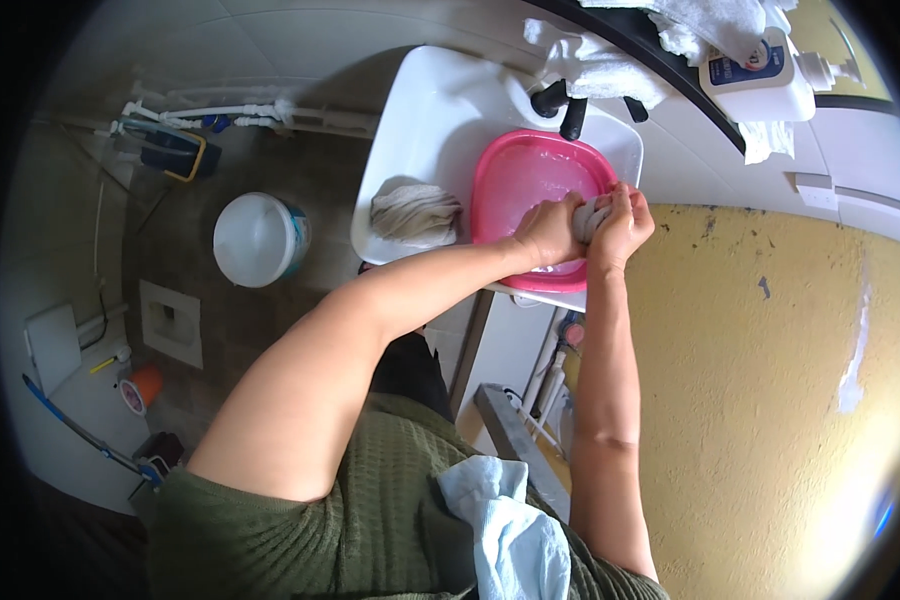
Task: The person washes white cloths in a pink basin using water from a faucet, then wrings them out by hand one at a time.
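Note:
Over the right side of a pink basin, my left hand and my right hand are closed around a bunched grey cloth. Part of the cloth shows between the two fists; the rest is hidden in my fingers. Shallow, sudsy liquid lies in the basin, which sits in a white sink. Left of the basin, a folded greyish-beige cloth rests on the sink.
A black faucet stands behind the basin. White cloths and a white pump bottle are at the upper right. A white bucket stands on the floor to the left. A yellow wall bounds the right side.

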Demonstrator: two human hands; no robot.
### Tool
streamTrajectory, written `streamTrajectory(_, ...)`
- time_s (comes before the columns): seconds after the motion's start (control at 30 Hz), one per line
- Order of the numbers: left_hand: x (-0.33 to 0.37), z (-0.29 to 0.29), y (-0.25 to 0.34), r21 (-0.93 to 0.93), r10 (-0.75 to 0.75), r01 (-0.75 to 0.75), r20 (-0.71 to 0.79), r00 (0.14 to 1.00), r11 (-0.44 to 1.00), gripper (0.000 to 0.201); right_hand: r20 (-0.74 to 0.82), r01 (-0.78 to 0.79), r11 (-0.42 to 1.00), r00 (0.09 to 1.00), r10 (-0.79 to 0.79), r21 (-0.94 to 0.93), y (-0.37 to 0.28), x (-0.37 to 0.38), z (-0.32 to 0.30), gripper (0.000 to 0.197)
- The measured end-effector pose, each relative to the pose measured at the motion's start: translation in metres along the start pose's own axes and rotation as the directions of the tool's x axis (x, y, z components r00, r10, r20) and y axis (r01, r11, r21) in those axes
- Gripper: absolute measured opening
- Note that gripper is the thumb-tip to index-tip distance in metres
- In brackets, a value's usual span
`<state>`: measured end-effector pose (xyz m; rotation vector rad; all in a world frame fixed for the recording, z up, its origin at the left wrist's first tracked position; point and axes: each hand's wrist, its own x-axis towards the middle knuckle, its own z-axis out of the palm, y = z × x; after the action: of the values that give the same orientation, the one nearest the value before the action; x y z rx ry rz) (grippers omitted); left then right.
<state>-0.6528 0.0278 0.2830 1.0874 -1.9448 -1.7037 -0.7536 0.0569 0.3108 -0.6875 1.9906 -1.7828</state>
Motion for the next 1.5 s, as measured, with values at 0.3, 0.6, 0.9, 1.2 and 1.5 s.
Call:
streamTrajectory(0.3, 0.002, -0.068, -0.055, 0.600, 0.660, -0.656, 0.266, 0.703, 0.457, 0.066, 0.012, -0.532, 0.362, 0.574, 0.819, 0.765, 0.062, -0.022, 0.015, 0.021)
streamTrajectory(0.6, -0.002, -0.236, -0.047, 0.396, 0.466, -0.388, -0.118, 0.877, 0.832, 0.055, 0.570, -0.213, 0.977, 0.804, 0.170, 0.009, -0.011, -0.031, 0.139, 0.029)
streamTrajectory(0.9, 0.061, -0.269, -0.112, 0.750, 0.686, -0.297, -0.273, 0.675, 0.591, 0.046, 0.706, 0.823, 0.442, 0.547, -0.450, -0.355, 0.054, 0.016, 0.228, 0.043)
streamTrajectory(1.2, 0.086, -0.280, -0.111, 0.551, 0.667, -0.407, -0.433, 0.606, 0.728, 0.023, 0.694, 0.603, 0.785, 0.626, -0.357, -0.140, 0.024, -0.004, 0.189, 0.034)
streamTrajectory(1.5, 0.061, -0.287, -0.114, 0.677, 0.584, -0.276, -0.279, 0.762, 0.682, 0.040, 0.966, 0.848, 0.481, 0.258, -0.011, -0.221, 0.052, -0.117, 0.124, 0.067)
